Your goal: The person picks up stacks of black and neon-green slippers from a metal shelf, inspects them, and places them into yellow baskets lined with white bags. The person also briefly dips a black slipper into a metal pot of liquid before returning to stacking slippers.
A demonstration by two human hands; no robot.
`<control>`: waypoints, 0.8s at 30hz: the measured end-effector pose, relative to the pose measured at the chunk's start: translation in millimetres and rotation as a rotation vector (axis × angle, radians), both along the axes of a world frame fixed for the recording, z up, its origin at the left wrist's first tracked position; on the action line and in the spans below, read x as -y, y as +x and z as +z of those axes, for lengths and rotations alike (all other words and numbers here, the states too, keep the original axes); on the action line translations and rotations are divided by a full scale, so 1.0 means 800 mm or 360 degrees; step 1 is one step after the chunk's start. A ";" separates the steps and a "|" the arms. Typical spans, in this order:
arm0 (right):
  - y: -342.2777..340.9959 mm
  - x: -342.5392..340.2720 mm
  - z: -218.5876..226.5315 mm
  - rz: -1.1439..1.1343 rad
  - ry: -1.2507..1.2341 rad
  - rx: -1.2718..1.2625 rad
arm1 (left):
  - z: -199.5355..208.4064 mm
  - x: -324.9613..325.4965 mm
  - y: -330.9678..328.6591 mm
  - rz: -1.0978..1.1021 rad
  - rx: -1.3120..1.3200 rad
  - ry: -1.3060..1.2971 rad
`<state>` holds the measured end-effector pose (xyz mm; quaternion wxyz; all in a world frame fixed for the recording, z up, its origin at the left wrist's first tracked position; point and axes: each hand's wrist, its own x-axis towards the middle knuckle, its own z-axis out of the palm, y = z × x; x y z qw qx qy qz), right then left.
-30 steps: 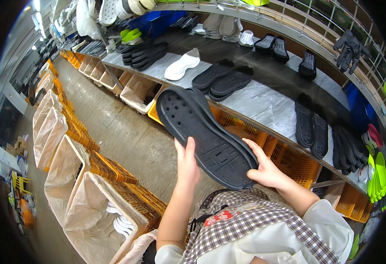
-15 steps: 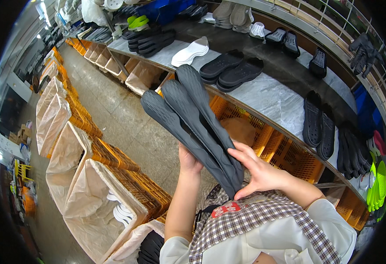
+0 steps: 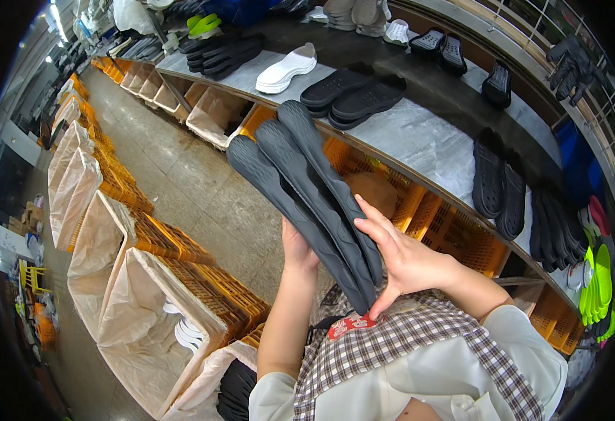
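Observation:
Three dark grey shoe soles (image 3: pixel 300 189) are held side by side in front of my apron, standing on edge with their far ends fanned a little apart. My left hand (image 3: pixel 298 245) supports them from the left, its fingers mostly hidden behind the soles. On the right side, my right hand (image 3: pixel 409 261) presses against the nearest sole with fingers spread along it and the thumb at the near end. Beyond the soles, a pair of black soles (image 3: pixel 367 99) and a white sole (image 3: pixel 286 69) lie on the bench.
A long marble-topped bench (image 3: pixel 420 151) runs along the right with more black soles (image 3: pixel 498 184) and neon green soles (image 3: pixel 595 284). Orange crates (image 3: pixel 455 235) stand beneath it. Lined orange baskets (image 3: pixel 202 288) form a row on the left; one contains white pieces (image 3: pixel 188 335). A tiled floor aisle (image 3: pixel 181 175) lies between.
The bench and crates have shifted slightly left and up in the view. The soles stay in both hands, tilted a little differently, and my right fingers have moved slightly along them.

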<state>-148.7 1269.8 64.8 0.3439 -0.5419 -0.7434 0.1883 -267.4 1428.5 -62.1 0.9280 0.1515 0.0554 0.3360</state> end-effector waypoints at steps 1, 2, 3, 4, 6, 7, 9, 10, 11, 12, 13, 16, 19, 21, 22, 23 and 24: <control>-0.001 0.002 0.000 -0.0004 0.0018 -0.0004 | 0.003 0.002 0.000 0.0005 -0.0012 0.0017; -0.002 0.003 -0.001 -0.0005 0.0029 -0.0007 | 0.006 0.003 -0.001 0.0011 -0.0024 0.0037; -0.002 0.004 -0.002 -0.0006 0.0041 -0.0011 | 0.009 0.005 -0.001 0.0017 -0.0035 0.0058; -0.002 0.004 -0.003 -0.0009 0.0080 -0.0008 | 0.012 0.007 -0.001 0.0012 -0.0039 0.0063; -0.002 0.005 -0.005 -0.0015 0.0157 -0.0012 | 0.017 0.012 -0.001 0.0005 -0.0047 0.0075; -0.001 0.005 -0.007 -0.0014 0.0178 -0.0006 | 0.019 0.013 -0.001 -0.0002 -0.0051 0.0082; 0.000 0.008 -0.009 -0.0020 0.0209 -0.0018 | 0.021 0.015 0.000 -0.0017 -0.0062 0.0094; 0.000 0.010 -0.011 -0.0026 0.0218 -0.0021 | 0.022 0.015 0.000 -0.0019 -0.0053 0.0084; 0.001 0.011 -0.013 -0.0027 0.0237 -0.0022 | 0.023 0.016 0.000 -0.0018 -0.0042 0.0084; 0.003 0.011 -0.015 -0.0026 0.0262 -0.0021 | 0.025 0.015 0.000 -0.0025 -0.0008 0.0107; 0.006 0.010 -0.017 -0.0014 0.0278 -0.0023 | 0.028 0.014 -0.001 -0.0032 -0.0058 0.0111; 0.009 0.009 -0.026 0.0028 0.0277 -0.0199 | 0.039 0.016 -0.006 -0.0091 -0.0072 0.0197; 0.002 -0.004 -0.037 0.0051 0.0149 -0.0902 | 0.054 0.017 -0.008 -0.0090 -0.0358 0.0402; -0.003 -0.012 -0.041 -0.0275 -0.0106 -0.1227 | 0.061 0.025 -0.007 -0.0145 -0.0160 0.0293; -0.002 -0.018 -0.040 -0.0355 -0.0143 -0.1304 | 0.063 0.025 -0.004 -0.0185 -0.0110 0.0233; 0.003 -0.026 -0.039 -0.0408 -0.0196 -0.1231 | 0.063 0.022 -0.003 -0.0073 -0.0142 0.0360; 0.005 -0.033 -0.038 -0.0374 -0.0265 -0.1331 | 0.062 0.020 -0.001 0.0001 -0.0335 0.0393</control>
